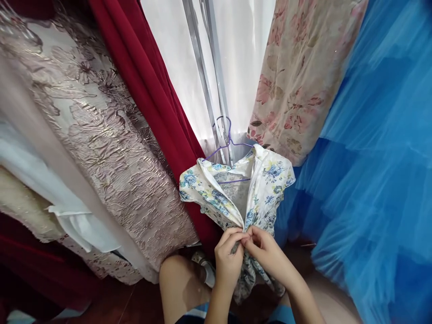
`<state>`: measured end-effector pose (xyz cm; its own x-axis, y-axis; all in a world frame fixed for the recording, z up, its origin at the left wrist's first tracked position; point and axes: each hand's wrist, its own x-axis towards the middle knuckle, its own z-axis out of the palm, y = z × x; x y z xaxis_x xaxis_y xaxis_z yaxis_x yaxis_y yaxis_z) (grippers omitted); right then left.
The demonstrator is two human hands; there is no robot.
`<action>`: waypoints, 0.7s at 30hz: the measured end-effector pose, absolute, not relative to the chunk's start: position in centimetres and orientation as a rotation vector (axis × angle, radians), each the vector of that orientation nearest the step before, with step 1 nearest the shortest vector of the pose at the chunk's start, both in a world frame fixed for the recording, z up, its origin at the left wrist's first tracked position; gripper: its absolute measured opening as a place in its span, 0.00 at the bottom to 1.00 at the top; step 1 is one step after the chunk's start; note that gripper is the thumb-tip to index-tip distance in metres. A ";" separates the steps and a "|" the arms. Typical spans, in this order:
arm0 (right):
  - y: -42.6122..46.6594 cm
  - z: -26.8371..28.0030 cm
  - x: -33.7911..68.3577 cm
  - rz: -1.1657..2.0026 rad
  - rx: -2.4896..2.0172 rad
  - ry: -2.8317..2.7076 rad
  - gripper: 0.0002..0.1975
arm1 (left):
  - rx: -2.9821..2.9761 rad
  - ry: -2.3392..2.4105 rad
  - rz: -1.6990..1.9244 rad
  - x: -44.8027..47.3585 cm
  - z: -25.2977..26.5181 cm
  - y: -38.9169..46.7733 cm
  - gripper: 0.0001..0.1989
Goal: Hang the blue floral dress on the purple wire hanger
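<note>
A white floral dress (270,173) with blue and yellow flowers hangs on a thin purple wire hanger (230,140). Its front opens in a V from the shoulders down. Where the two edges of the opening meet, my left hand (231,249) pinches the fabric between thumb and fingers. Close beside it, fingertips touching, my right hand (261,245) also pinches the dress front. Any small fastener between the fingertips is hidden. Below the hands the skirt bunches and falls between my knees.
Long garments hang around: a dark red one (148,72), a pinkish textured one (111,135), a beige floral one (293,85) and a blue tulle dress (374,148). Metal poles (205,63) stand before a white curtain (243,54). My bare knee (178,279) is at lower left, near a shoe (206,270).
</note>
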<state>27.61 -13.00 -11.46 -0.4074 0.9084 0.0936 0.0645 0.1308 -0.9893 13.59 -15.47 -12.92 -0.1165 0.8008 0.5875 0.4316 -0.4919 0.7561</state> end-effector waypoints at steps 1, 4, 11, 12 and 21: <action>-12.9 -11.5 27.7 1.397 -0.943 -1.626 0.11 | 1.833 1.362 1.643 13.5 -12.9 -15.6 0.11; -12.5 -11.5 28.3 1.413 -0.912 -1.638 0.12 | 1.781 1.379 1.648 13.8 -13.3 -15.7 0.10; -12.0 -12.3 29.3 1.184 -0.864 -1.621 0.10 | 1.845 1.379 1.649 14.5 -13.8 -15.5 0.09; -12.0 -12.5 29.2 1.182 -0.858 -1.613 0.09 | 1.888 1.357 1.654 14.4 -13.5 -15.5 0.10; -12.4 -12.2 27.7 1.153 -0.780 -1.578 0.05 | 2.219 1.190 1.693 12.8 -7.9 -13.0 0.11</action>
